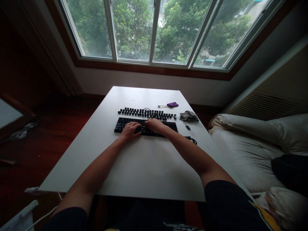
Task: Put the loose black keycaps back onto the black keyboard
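A black keyboard (pixel 120 123) lies across the white table in front of me. My left hand (pixel 130 130) rests on its left half, fingers stretched over the keys and thumb apart. Over the middle of the keyboard is my right hand (pixel 155 124), with its fingers bent and pressed together at the tips. Whatever sits between those fingertips, if anything, is hidden. Just beyond the keyboard, loose black keycaps (pixel 137 112) stand in several rows.
On the white table (pixel 144 166) are a purple cloth (pixel 172 104) beside a thin stick, a crumpled grey cloth (pixel 189 116), a small dark tool with wire loops (pixel 188 127) and a coiled black cable (pixel 192 140). A pale sofa (pixel 240 150) stands at right.
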Tool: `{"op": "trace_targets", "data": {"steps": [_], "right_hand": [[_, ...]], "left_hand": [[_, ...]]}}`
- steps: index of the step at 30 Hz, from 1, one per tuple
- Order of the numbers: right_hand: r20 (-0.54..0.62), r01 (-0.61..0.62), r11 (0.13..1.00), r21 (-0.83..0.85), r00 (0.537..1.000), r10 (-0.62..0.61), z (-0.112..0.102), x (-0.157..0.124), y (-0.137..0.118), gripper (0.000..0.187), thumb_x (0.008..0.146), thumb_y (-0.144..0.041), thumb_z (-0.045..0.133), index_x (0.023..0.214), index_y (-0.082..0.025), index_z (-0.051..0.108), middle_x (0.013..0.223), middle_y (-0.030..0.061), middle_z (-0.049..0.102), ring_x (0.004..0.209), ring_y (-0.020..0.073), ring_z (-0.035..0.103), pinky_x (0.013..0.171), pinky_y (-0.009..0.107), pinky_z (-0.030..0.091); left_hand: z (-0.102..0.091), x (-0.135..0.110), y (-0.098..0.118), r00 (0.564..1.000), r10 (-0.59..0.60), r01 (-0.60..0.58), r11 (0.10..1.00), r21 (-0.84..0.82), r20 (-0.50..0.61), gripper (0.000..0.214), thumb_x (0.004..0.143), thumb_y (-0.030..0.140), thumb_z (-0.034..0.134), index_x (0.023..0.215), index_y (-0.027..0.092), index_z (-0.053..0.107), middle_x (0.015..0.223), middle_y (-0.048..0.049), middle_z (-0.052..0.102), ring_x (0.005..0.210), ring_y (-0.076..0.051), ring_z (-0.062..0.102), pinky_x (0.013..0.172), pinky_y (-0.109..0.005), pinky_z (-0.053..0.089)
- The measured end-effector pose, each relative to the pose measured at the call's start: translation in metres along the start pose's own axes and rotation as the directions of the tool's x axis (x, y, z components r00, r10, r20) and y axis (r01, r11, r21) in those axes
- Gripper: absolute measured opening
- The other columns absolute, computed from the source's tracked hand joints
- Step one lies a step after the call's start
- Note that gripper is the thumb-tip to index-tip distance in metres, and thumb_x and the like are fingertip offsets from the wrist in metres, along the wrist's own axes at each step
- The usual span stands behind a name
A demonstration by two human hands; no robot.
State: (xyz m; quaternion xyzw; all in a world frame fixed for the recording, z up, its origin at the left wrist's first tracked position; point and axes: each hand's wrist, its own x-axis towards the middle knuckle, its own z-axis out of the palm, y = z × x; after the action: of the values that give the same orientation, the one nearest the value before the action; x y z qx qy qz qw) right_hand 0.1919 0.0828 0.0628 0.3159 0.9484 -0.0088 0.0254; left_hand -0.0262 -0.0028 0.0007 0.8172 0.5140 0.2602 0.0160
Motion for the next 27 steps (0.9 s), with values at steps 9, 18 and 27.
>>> {"op": "trace_targets", "data": {"steps": [9,18,27], "right_hand": [[-0.011,0.019,0.999,0.040,1.000,-0.018,0.002,0.001,0.005,0.020,0.095,-0.020,0.058,0.106,-0.019,0.074,0.110,0.0091,0.073,0.100,0.0221,0.068,0.082,0.026,0.045],[-0.021,0.106,0.978,0.179,0.994,-0.104,0.005,0.007,0.024,0.016,0.090,-0.019,0.064,0.102,-0.018,0.076,0.103,0.0062,0.074,0.096,0.0189,0.065,0.081,0.024,0.044],[-0.006,0.060,0.976,0.211,0.998,-0.060,0.007,0.009,0.027,0.016,0.090,-0.021,0.066,0.103,-0.018,0.075,0.102,0.0052,0.074,0.092,0.0179,0.065,0.078,0.024,0.042]], "left_hand": [[0.001,-0.001,-0.001,1.000,-0.006,0.006,1.000,-0.005,0.002,0.046,0.086,0.038,0.069,0.131,0.027,0.062,0.130,-0.0088,0.063,0.121,-0.030,0.055,0.107,-0.049,0.042],[0.003,-0.001,-0.003,1.000,-0.005,0.005,1.000,-0.003,-0.004,0.046,0.087,0.039,0.068,0.131,0.028,0.062,0.131,-0.0080,0.063,0.121,-0.030,0.055,0.107,-0.048,0.042],[0.002,-0.001,-0.002,1.000,-0.010,0.010,1.000,0.009,0.009,0.047,0.088,0.040,0.068,0.132,0.027,0.061,0.131,-0.0084,0.063,0.121,-0.030,0.054,0.107,-0.049,0.041]]}}
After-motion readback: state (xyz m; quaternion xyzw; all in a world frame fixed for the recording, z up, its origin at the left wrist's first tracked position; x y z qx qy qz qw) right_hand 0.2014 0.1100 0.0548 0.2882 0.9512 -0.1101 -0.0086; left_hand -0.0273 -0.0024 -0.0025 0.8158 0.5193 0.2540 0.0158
